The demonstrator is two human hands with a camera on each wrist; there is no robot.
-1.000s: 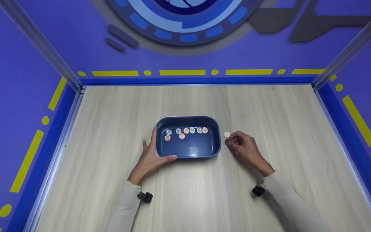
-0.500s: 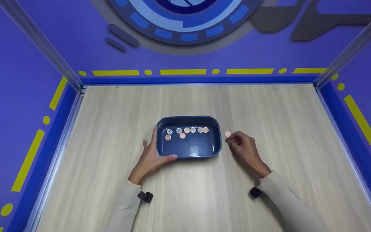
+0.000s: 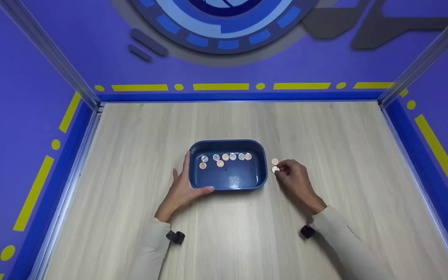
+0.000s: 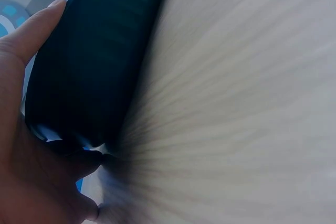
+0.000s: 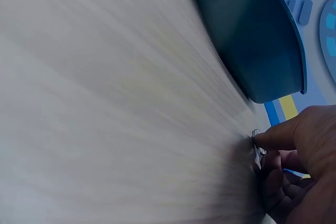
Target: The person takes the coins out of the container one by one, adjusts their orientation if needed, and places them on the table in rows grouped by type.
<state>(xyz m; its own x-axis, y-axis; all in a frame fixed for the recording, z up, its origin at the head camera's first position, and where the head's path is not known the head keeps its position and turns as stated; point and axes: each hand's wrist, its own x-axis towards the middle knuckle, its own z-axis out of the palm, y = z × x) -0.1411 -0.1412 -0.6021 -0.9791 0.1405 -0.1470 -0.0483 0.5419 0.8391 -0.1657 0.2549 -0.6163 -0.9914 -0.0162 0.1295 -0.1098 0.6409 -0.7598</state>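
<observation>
Well, right hand (image 3: pixel 296 179) pinches the silver coin (image 3: pixel 275 170) just right of the blue tray (image 3: pixel 243 173); a thin-edge slip could knock the adjacent copper coin (image 3: pixel 274 161). Left hand (image 3: pixel 181 190) grips the tray's left end.

A pale, wood-grained, rectangular counter (image 3: pixel 224 225) is spreading out flat. Around its middle, a dark blue, round-cornered, plastic-looking container (image 3: pixel 224 178) is standing upright. Just to the right, a round, copper-coloured metal coin (image 3: pixel 274 161) is lying. On that coin's near side, the right fingers (image 5: pixel 278 136) are pinching a round, silver-coloured metal coin (image 3: pixel 275 169); whether it is touching the counter is unclear.
</observation>
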